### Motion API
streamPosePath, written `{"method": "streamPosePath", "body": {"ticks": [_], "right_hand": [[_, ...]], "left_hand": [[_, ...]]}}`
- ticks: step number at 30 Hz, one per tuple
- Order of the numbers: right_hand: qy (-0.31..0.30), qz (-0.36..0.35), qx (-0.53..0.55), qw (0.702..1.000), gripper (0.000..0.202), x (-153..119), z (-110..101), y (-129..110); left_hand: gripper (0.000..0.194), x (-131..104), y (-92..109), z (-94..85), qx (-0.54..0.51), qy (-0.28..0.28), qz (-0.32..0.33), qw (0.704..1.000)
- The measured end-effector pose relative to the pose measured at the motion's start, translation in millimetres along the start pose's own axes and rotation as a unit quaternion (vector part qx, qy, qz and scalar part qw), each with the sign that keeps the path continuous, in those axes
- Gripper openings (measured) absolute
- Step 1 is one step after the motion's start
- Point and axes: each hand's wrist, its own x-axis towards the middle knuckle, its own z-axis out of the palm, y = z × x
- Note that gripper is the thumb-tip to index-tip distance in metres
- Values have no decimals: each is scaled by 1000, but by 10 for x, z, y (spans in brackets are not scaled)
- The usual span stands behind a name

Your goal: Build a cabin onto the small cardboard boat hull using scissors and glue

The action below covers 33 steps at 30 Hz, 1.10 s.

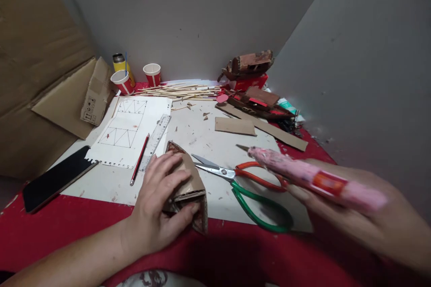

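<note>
Left hand (161, 193) clasps a folded cardboard piece (189, 180), fingers spread over its top, thumb at the near fold. Scissors (226, 173) lie on a white sheet (191, 132), red and green handles to the right. Piece sits just left of the scissors, by the blade tips; whether the tips touch it, I cannot tell from here. Its long axis slants: far end leftward, near end rightward, toward the wearer.

Right hand (360, 231), right of the scissors, is wrapped around a pink tool (299, 171) with a pointed tip; blurred, exact kind uncertain. Tool hangs over the red handle, tip aimed left and slightly away from the person. Key relation: piece lies left of the right hand, across the scissors, well apart from the tool's tip. Left hand is the nearer, being in contact.

Left of the scissors, past the piece: ruler (158, 136), pencil (139, 159). Beyond the scissors: flat cardboard offcut (235, 126). Red counter (84, 213) shows along the near side.
</note>
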Motion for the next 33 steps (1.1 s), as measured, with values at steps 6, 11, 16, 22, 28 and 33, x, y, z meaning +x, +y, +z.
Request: {"method": "streamPosePath", "body": {"ticks": [6,11,16,22,28,33], "right_hand": [[-57,72,-93,991,31,54,270,219],[-113,121,-82,983,35,100,265,279],[-80,118,-42,989,39,66,241,313],[-85,121,-33,988,39,85,219,315],[-89,129,-35,987,26,82,162,286],[-94,133,-43,986,24,75,139,294]], "left_hand": [[50,104,96,40,36,-18,-35,999],[48,141,94,67,60,-27,-61,996],[47,180,66,98,62,-23,-63,996],[46,187,16,117,76,-18,-46,996],[53,176,17,94,61,-30,-68,995],[56,208,31,115,80,-28,-81,993]]}}
